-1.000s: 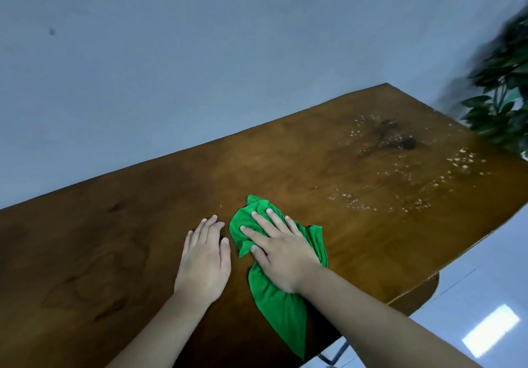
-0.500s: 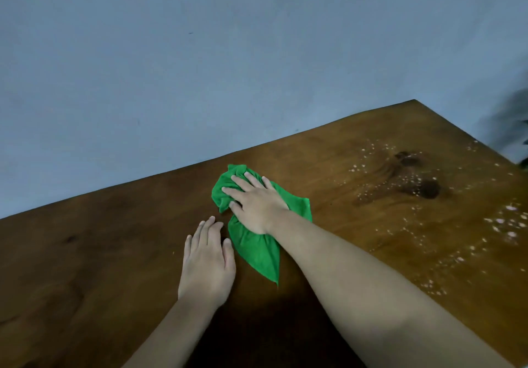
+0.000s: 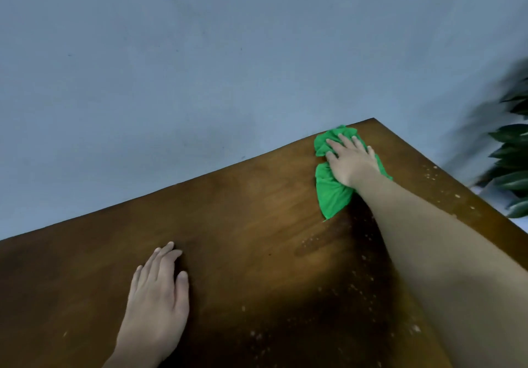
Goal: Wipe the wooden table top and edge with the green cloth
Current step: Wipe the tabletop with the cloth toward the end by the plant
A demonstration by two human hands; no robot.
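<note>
Right hand (image 3: 352, 162) with green cloth (image 3: 331, 187) flat beneath it now sits at the table's far corner, well away from the left hand (image 3: 158, 290); half a second ago cloth lay just beside that hand.

Dark brown wooden table top (image 3: 243, 225) with a dull sheen and pale specks at lower right, crumpled soft green cloth (image 3: 331, 190), matt blue-grey wall (image 3: 200, 67), glossy plant leaves (image 3: 511, 150) at right
</note>
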